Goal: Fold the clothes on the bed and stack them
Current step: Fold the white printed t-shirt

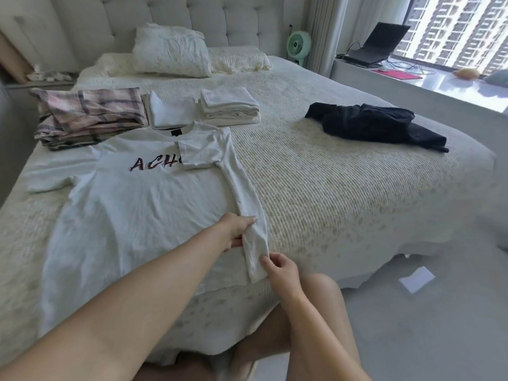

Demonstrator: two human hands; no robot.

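Head view: cream textured bed (316,188), sunlit window (453,31).

tufted headboard (154,20), grey floor (428,334), bright window (453,31).

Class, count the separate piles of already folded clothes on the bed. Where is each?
3, in a row beyond the shirt: folded pink plaid fabric pile leftmost, folded white garment in the middle, folded cream cloth stack rightmost.

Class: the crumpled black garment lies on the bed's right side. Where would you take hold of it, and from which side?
Probably pinch the crumpled black garment at its narrow end trailing towards the bed's right edge, coming from that side: it lies flat and reachable.
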